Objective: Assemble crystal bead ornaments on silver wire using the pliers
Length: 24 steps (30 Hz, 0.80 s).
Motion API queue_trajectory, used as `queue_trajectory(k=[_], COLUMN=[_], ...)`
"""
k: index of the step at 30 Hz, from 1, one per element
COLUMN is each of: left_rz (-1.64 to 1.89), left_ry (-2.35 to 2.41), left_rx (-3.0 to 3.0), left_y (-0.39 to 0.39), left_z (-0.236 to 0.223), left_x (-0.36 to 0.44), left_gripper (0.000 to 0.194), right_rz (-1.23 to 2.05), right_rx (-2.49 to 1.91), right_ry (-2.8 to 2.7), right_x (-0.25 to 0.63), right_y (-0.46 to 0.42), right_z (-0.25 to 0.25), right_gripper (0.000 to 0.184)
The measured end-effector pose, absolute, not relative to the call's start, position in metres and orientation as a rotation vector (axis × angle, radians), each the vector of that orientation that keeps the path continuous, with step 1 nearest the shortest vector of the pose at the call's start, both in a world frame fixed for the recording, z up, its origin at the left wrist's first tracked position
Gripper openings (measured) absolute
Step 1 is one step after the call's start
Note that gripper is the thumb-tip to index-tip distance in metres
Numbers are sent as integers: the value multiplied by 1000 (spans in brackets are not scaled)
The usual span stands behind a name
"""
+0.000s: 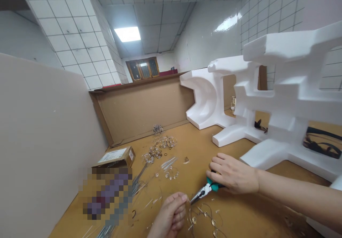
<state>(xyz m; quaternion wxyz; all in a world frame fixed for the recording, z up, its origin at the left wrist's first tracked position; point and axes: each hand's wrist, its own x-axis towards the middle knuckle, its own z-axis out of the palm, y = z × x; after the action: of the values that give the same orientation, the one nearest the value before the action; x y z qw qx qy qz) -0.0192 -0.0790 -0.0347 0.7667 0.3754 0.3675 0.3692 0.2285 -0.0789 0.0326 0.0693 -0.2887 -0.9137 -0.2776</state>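
Note:
My right hand (pixel 232 173) is wrapped round the green-handled needle-nose pliers (pixel 203 191), whose jaws point down and left. The tip of the jaws meets a thin wire (pixel 189 200) by my left fingertips. My left hand (pixel 172 211) is closed, with thumb and forefinger pinching that wire. Below the pliers, looped wire with shiny clear beads (pixel 205 214) lies on the brown table (pixel 199 142); whether it is joined to the pinched wire is hard to tell. A smaller beaded ring (pixel 171 174) and several short metal pins (pixel 169 163) lie beyond my hands.
A large white foam packing piece (pixel 283 92) stands on the right, close to my right forearm. Cardboard (pixel 144 106) walls the back and a pale panel (pixel 45 135) the left. Near a small box (pixel 113 156) lie long metal wires (pixel 136 184) and piled rings with beads (pixel 152 155).

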Motion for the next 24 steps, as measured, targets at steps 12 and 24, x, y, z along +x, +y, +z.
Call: queue_trajectory(k=[12,24], left_rz=[746,934], left_ry=[787,1079], left_rx=[842,1189], left_y=[-78,-71], left_z=[-39,-51], left_x=[-19,-14], left_gripper=[38,46], right_rz=[-736,341], right_rx=[-841,-1501], right_ry=[-2772,-2738], right_x=[229,225], right_y=[-81,-93], right_z=[33,62], right_gripper=[26,16])
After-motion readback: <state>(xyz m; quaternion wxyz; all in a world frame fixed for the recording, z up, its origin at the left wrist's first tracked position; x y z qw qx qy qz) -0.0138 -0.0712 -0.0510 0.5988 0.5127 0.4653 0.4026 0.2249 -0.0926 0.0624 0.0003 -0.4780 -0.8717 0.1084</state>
